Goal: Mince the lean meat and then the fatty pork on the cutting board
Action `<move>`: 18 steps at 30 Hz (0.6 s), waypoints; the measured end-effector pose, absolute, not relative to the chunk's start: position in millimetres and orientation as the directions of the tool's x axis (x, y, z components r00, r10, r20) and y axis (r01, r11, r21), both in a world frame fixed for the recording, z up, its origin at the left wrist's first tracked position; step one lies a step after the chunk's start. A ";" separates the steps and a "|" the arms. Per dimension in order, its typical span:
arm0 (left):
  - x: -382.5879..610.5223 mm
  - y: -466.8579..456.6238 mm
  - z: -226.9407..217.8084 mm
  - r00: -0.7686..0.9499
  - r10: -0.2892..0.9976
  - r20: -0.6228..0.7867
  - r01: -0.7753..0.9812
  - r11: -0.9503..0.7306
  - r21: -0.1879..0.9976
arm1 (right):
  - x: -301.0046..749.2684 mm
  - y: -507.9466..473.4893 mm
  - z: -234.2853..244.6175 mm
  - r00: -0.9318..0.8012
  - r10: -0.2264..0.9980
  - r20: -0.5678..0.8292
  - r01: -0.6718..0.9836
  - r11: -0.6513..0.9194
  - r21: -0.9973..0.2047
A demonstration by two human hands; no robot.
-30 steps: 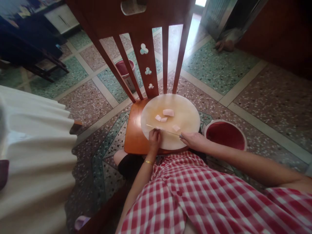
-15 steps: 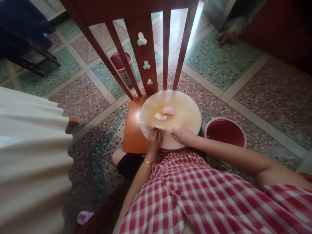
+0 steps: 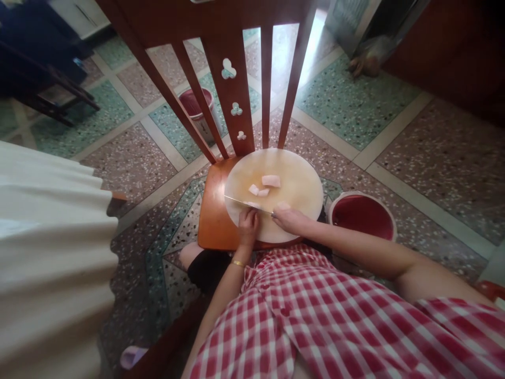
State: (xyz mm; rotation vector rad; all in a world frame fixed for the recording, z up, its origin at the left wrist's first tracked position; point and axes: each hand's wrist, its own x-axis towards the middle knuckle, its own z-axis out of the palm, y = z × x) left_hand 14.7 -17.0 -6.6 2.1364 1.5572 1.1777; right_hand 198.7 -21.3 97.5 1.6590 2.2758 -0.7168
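My right hand (image 3: 291, 219) is closed round the handle of a knife (image 3: 246, 204), whose thin blade points left across a round, pale cutting board (image 3: 302, 179). Curled fingers of my left hand (image 3: 248, 222) press down right behind the blade, on a pale pink piece mostly hidden under them. A sliver of pale pink flesh (image 3: 251, 203), like meat, shows just beyond the blade. Farther up the board lie a larger pale pink block (image 3: 271, 181) and two small chunks (image 3: 258, 190). Another pale piece (image 3: 283, 205) rests beside my right hand.
The board sits on the seat of a wooden chair (image 3: 213, 210), overhanging its right side. A red-lined bucket (image 3: 363, 217) stands at the right, and another bucket (image 3: 197, 102) behind the chair back. White pleated cloth (image 3: 51, 252) hangs at the left. The floor is patterned terrazzo.
The view has shifted slightly. Both hands stay at the same spot on the board, and the right hand with the knife has moved a little left. The pink pieces lie as before.
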 end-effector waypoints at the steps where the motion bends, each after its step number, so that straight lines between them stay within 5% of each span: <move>1: 14.6 -17.1 -6.5 0.099 0.877 0.471 0.684 -0.404 0.607 | 196.8 -18.0 96.2 -0.335 0.826 -0.454 0.936 0.237 -0.261; 18: 12.5 -17.3 -7.5 0.120 0.852 0.510 0.678 -0.446 0.585 | 217.4 -45.0 138.1 -0.313 0.801 -0.511 0.948 0.231 -0.219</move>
